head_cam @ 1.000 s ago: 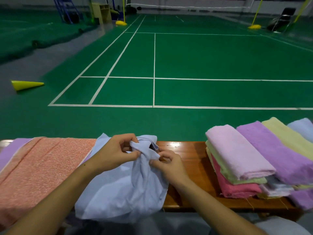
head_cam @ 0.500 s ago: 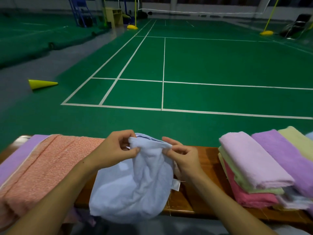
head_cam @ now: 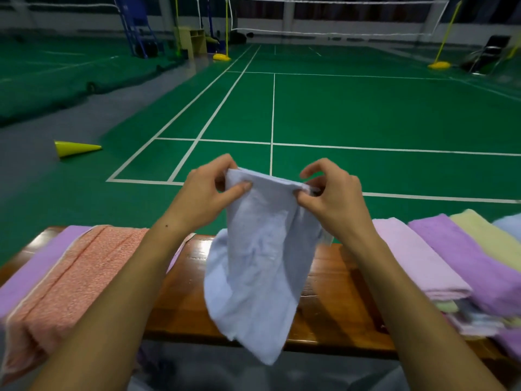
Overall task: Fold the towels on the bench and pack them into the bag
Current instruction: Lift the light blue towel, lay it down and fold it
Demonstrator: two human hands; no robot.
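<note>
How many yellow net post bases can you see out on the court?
2. One yellow base sits at the far left end of the net, beside the left sideline. The other yellow base sits at the far right, near a dark chair. Others may lie outside the view.

My feed was dim, lit from overhead indoors. Glare shone on the tabletop (head_cam: pixel 203 251); the orange towel (head_cam: pixel 70 277) at the left edge smeared with blur, and court lines bowed outward.
</note>
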